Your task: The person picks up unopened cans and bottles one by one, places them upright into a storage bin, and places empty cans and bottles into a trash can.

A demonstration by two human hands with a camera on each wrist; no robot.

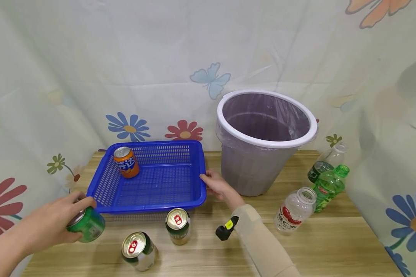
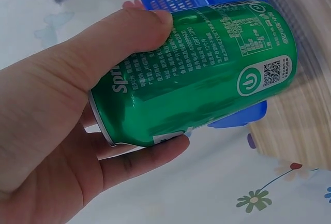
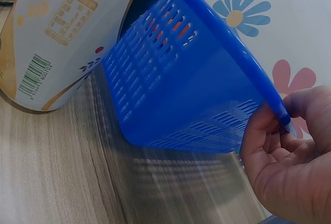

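Observation:
My left hand (image 1: 60,215) grips a green Sprite can (image 1: 90,225), tilted, at the left front corner of the blue plastic basket (image 1: 152,208). In the left wrist view the thumb lies along one side of the can (image 2: 207,74) and fingers along the other. My right hand (image 1: 217,185) pinches the basket's right rim, thumb above and fingers curled below, as the right wrist view shows. An orange Fanta can (image 1: 126,163) stands inside the basket at its left. Two green-and-white cans with gold tops, a nearer can (image 1: 140,252) and a farther can (image 1: 178,227), stand before the basket.
A grey bin (image 1: 253,169) with a white rim and clear liner stands right of the basket. At the table's right are a clear bottle with red label (image 1: 294,211), a green bottle (image 1: 331,186) and another clear bottle (image 1: 327,161). A patterned curtain (image 1: 152,77) hangs behind.

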